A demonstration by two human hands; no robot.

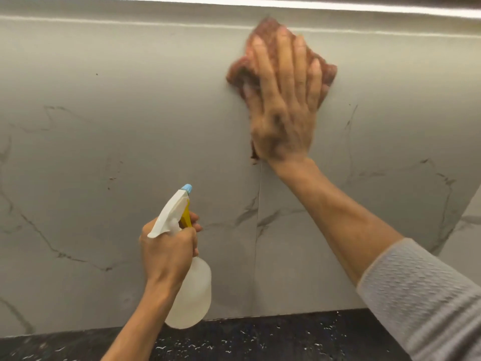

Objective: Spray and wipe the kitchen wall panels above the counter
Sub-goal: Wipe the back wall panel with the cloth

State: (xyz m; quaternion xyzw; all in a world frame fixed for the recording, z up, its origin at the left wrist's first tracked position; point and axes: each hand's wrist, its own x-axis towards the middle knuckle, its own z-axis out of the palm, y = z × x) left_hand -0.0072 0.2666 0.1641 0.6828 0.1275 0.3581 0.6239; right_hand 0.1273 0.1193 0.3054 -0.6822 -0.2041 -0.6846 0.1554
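- The wall panels [130, 152] stand upright behind the table [286, 337], which runs along the bottom of the view.
- A vertical seam [259, 230] between two panels runs down the middle.
- The right hand [283, 110] lies flat on a cloth [328, 74], pressing it against the upper wall, right of centre, just above the seam's top.
- The left hand [168, 251] holds a spray bottle [192, 290] lower and to the left, in front of the wall and above the table, nozzle toward the panels.
- A light strip [338, 5] runs along the top.
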